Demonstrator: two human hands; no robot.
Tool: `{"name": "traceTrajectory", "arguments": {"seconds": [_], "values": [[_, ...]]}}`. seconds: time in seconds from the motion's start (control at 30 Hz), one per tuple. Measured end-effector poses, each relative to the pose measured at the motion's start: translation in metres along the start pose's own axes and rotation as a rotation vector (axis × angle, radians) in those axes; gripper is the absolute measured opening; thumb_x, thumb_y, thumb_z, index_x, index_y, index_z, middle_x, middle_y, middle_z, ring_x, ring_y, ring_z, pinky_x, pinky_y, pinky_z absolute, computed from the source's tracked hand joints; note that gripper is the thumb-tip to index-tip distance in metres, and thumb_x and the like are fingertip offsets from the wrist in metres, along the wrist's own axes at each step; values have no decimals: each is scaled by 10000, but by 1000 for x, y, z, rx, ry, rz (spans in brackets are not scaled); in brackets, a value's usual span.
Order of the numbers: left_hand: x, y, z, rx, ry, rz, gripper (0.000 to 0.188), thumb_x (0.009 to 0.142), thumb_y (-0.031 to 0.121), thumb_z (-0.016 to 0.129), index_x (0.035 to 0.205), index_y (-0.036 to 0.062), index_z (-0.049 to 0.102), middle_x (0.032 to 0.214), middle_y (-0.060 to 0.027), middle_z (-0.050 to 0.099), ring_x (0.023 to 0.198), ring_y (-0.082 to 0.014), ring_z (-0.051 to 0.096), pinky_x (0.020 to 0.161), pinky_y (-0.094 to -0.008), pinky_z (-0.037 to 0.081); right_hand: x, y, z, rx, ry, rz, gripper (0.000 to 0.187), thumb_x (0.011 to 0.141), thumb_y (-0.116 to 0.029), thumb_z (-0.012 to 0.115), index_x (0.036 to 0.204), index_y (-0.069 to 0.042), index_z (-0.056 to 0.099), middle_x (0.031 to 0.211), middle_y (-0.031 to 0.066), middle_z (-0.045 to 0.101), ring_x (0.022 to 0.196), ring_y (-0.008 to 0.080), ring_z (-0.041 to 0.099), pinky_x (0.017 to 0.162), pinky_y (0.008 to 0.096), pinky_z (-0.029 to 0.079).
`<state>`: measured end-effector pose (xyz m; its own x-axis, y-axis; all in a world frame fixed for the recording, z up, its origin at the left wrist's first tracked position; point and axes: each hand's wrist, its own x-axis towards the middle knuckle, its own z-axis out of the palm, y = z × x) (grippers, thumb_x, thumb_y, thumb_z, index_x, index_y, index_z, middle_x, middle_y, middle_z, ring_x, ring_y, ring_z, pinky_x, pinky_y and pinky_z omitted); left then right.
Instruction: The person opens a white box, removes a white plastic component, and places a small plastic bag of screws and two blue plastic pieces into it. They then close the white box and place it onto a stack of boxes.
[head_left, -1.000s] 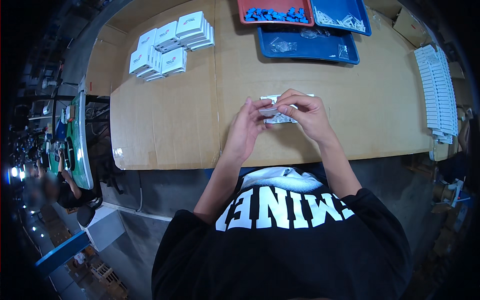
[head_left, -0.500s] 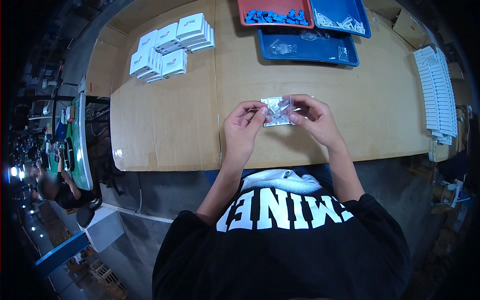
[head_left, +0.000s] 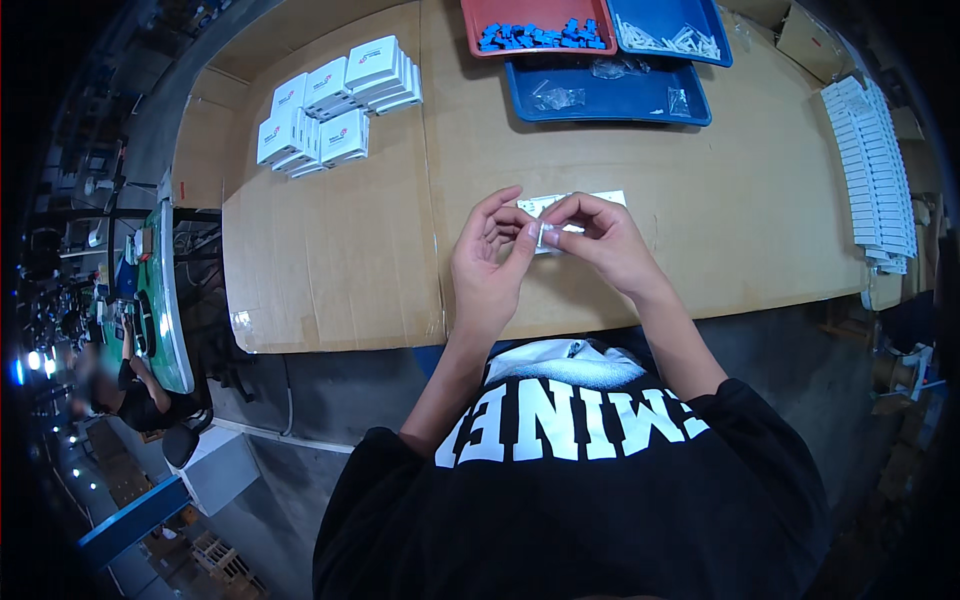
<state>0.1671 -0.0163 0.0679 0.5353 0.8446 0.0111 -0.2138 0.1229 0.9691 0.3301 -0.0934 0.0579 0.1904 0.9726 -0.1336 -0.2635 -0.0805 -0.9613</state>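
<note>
My left hand [head_left: 490, 262] and my right hand [head_left: 602, 243] meet over the cardboard-covered table. Between their fingertips is a small clear plastic bag [head_left: 543, 234], mostly hidden, with only a pale sliver showing. The right thumb and forefinger pinch it; the left thumb presses at its other side, while the left forefinger is raised. What the bag contains cannot be made out. Beneath and behind my fingers lies a flat white rectangular piece [head_left: 608, 197], largely covered by the hands.
Stacks of white boxes [head_left: 340, 135] stand at the far left. At the back are a red tray [head_left: 540, 48] of blue parts, a blue tray [head_left: 727, 50] of white parts, and another blue tray [head_left: 610, 108] with clear bags. White pieces [head_left: 868, 175] are stacked along the right edge.
The plastic bag was spread between both hands and is now gathered small at the fingertips. My right hand has moved left toward the left one, uncovering the white piece's right end.
</note>
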Motion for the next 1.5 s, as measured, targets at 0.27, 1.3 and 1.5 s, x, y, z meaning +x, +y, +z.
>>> {"name": "traceTrajectory", "arguments": {"seconds": [0.27, 1.3, 1.5], "values": [[3, -10, -8, -93, 39, -133, 214, 997, -43, 599, 1210, -50, 593, 1058, -78, 648, 992, -108, 623, 879, -238, 507, 7, 10, -1, 40, 51, -35, 312, 900, 14, 745, 1179, -4, 607, 1089, 50, 657, 1046, 112, 646, 895, 247, 552], [-3, -13, -12, -173, 70, 7, 257, 965, -30, 644, 1212, -18, 574, 1070, -55, 614, 1066, -128, 601, 960, -274, 482, 3, 5, 10, 2, 107, -121, 156, 966, -54, 698, 1111, 2, 686, 1083, 76, 702, 1009, 150, 678, 893, 283, 566], [-2, -12, -17, -376, 23, -153, 226, 947, -19, 650, 1165, 12, 598, 1057, -49, 621, 1087, -155, 616, 998, -292, 447, 2, 1, 3, -45, 137, -119, 84, 931, -2, 705, 1014, 8, 695, 1053, 84, 703, 1004, 149, 667, 925, 292, 550]]}}
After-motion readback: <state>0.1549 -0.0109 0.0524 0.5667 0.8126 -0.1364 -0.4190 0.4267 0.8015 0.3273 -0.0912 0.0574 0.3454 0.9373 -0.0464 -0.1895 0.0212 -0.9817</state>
